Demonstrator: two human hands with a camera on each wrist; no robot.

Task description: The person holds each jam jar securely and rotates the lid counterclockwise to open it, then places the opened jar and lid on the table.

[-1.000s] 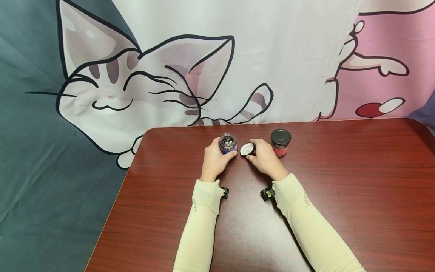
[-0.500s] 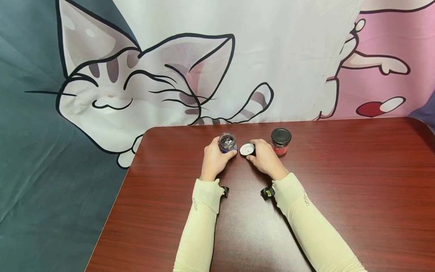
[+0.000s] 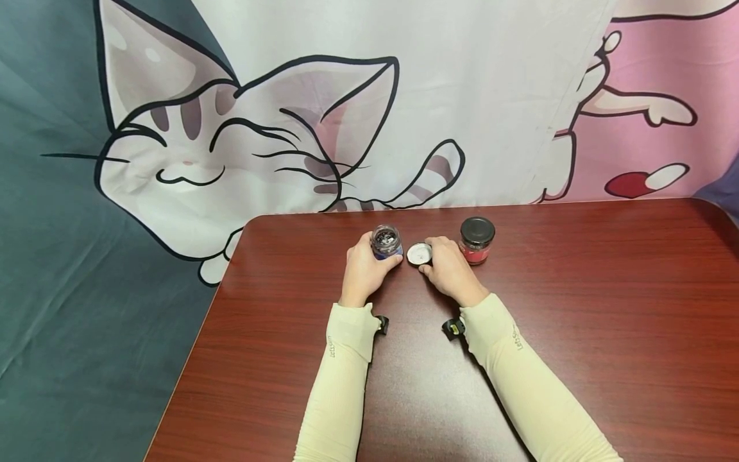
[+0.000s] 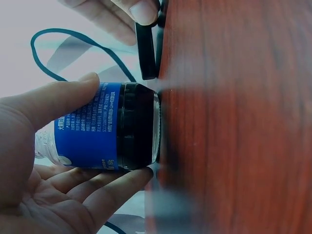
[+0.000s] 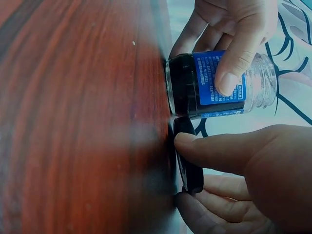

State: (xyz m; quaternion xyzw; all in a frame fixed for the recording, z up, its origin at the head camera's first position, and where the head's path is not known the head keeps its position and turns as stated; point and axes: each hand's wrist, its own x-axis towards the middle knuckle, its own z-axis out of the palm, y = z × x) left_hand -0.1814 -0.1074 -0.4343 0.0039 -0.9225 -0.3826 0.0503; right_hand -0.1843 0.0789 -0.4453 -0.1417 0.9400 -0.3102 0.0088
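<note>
My left hand (image 3: 364,273) grips a glass jar (image 5: 234,85) with a blue label, thumb on one side and fingers on the other. The jar stands upright on the table without a lid, its threaded mouth bare and dark contents inside. Just right of it, my right hand (image 3: 453,269) pinches a round black lid (image 3: 419,254) at its rim between thumb and fingers. The lid's white inner face is turned up. In the right wrist view the lid lies low against the tabletop, close beside the jar's base.
A second jar (image 3: 476,240), with a black lid on and a red label, stands just right of my right hand. The reddish-brown wooden table (image 3: 606,308) ends a little behind the jars. A curtain (image 3: 496,96) printed with cartoon cats hangs behind it.
The black lid has gone from slightly tilted to flatter as my right hand shifted a little. My left hand and its jar have stayed in place.
</note>
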